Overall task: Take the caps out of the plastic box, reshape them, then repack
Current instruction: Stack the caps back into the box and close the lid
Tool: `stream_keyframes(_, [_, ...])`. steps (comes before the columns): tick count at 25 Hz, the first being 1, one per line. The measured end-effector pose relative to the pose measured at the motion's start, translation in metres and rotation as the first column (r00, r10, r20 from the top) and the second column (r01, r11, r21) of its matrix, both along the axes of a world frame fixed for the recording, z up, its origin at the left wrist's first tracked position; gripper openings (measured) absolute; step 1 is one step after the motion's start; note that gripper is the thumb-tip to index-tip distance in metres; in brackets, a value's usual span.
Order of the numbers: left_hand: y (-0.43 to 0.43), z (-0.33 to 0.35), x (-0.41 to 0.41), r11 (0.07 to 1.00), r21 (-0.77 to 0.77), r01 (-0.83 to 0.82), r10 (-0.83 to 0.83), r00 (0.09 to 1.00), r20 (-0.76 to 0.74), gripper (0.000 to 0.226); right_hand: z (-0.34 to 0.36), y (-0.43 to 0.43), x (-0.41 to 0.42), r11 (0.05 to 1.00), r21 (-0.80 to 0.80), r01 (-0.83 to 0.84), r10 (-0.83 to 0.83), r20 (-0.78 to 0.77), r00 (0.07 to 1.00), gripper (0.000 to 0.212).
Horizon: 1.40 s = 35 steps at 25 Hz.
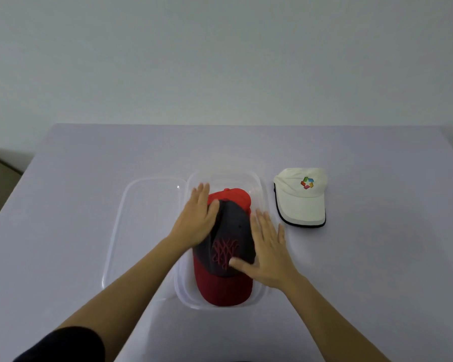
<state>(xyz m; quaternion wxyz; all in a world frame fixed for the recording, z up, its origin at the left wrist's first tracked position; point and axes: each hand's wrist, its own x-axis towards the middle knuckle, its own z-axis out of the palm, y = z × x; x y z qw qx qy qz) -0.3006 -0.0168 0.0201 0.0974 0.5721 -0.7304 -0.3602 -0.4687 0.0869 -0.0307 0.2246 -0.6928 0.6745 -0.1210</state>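
Observation:
A clear plastic box [260, 194] stands in the middle of the table. Inside it lies a navy cap with a red brim [226, 257], its brim toward me, on top of a red cap [237, 195] that shows behind it. My left hand [196, 218] lies flat on the navy crown's left side, fingers spread. Pressing flat on the crown's right side is my right hand [266, 249], its thumb across the front near the red embroidery. A cream cap with a coloured logo [301, 197] rests on the table to the right of the box.
The box's clear lid [141, 231] lies flat on the table against the box's left side. The table is covered in pale lilac [377, 257]; its far edge meets a plain wall, and its left edge drops off.

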Motion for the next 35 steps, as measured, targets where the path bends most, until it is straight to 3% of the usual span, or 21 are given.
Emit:
stream_keyframes(2, [-0.030,0.017,-0.014,0.997,-0.081,0.008,-0.012,0.999,-0.050,0.056,-0.003,-0.009,-0.021,0.965,-0.043,0.260,-0.251,0.142,0.957,0.101])
stream_keyframes(4, [-0.058,0.025,-0.039,0.991,-0.094,0.100,-0.106,0.992,-0.063,0.057,-0.011,-0.022,-0.051,0.849,-0.062,0.524,-0.508,0.171,0.844,0.099])
stream_keyframes(7, [-0.084,0.020,-0.092,0.976,0.045,0.212,-0.204,0.968,-0.147,0.065,-0.024,-0.034,-0.096,0.757,0.017,0.653,-0.648,0.149,0.747,0.115])
stream_keyframes(10, [-0.093,0.007,-0.143,0.943,0.142,0.301,-0.280,0.948,-0.153,0.073,-0.038,-0.039,-0.117,0.769,0.124,0.628,-0.640,0.162,0.751,0.130])
stream_keyframes(14, [-0.092,-0.017,-0.188,0.888,0.292,0.355,-0.315,0.933,-0.176,0.085,-0.064,-0.034,-0.118,0.821,0.115,0.559,-0.570,0.166,0.804,0.129])
stream_keyframes(17, [-0.095,-0.029,-0.202,0.890,0.330,0.315,-0.284,0.949,-0.140,0.068,-0.073,-0.030,-0.115,0.829,0.067,0.556,-0.557,0.206,0.805,0.123])
stream_keyframes(21, [-0.092,-0.020,-0.217,0.839,0.235,0.491,-0.501,0.865,-0.018,0.033,-0.070,-0.024,-0.112,0.817,-0.039,0.576,-0.555,0.217,0.803,0.117])
stream_keyframes(25, [-0.105,0.034,-0.198,0.795,0.083,0.600,-0.604,0.796,0.027,0.026,-0.037,-0.033,-0.102,0.741,-0.214,0.637,-0.575,0.290,0.765,0.114])
stream_keyframes(28, [-0.128,0.084,-0.154,0.826,-0.070,0.560,-0.554,0.828,0.088,0.032,-0.003,-0.038,-0.076,0.662,-0.230,0.713,-0.578,0.449,0.682,0.103])
stream_keyframes(30, [-0.141,0.115,-0.116,0.858,-0.127,0.499,-0.487,0.866,0.115,0.034,0.017,-0.039,-0.050,0.747,-0.144,0.649,-0.469,0.577,0.668,0.096])
stream_keyframes(32, [-0.149,0.140,-0.079,0.891,-0.159,0.426,-0.410,0.904,0.125,0.037,0.033,-0.047,-0.023,0.925,0.032,0.379,-0.315,0.622,0.717,0.098])
stream_keyframes(33, [-0.152,0.147,-0.066,0.904,-0.168,0.394,-0.377,0.918,0.122,0.038,0.036,-0.056,-0.014,0.969,0.115,0.217,-0.242,0.592,0.768,0.103])
stream_keyframes(35, [-0.154,0.154,-0.043,0.921,-0.181,0.346,-0.328,0.937,0.120,0.038,0.035,-0.077,-0.001,0.965,0.261,0.007,-0.129,0.453,0.882,0.119])
